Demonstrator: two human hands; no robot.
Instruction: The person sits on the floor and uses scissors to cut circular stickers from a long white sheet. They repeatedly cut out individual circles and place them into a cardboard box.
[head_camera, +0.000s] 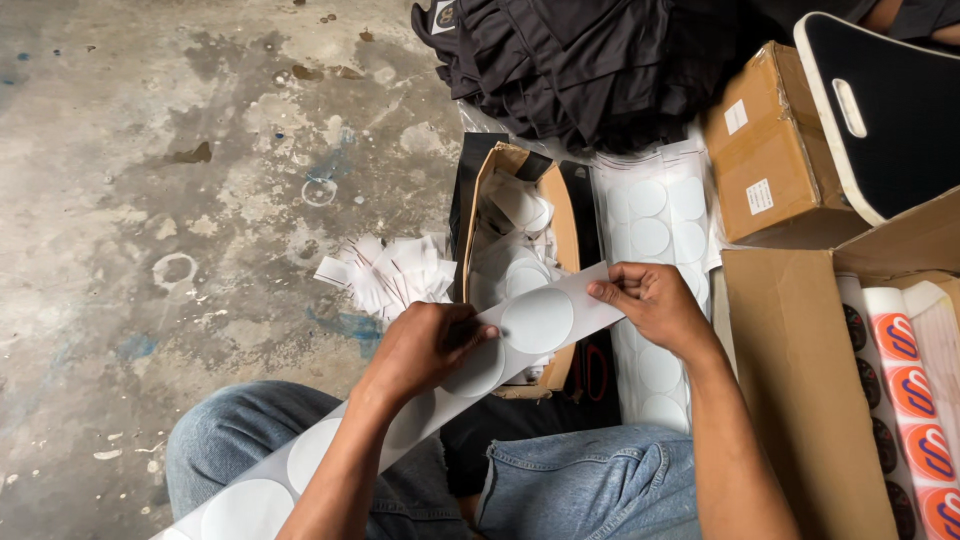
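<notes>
Sat on stained concrete floor (150, 200). Large cardboard box (800, 400) at right, small open carton (520, 260) ahead. Sticker strip (400, 410) with white round labels stretched across lap, above carton. Left hand (425, 345) pinched shut on strip's middle; right hand (655, 300) gripped its far end.

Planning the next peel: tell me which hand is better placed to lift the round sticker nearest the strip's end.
Probably the left hand: its thumb lies beside that round sticker, while the right hand pinches the end of the strip, holding it steady.
</notes>
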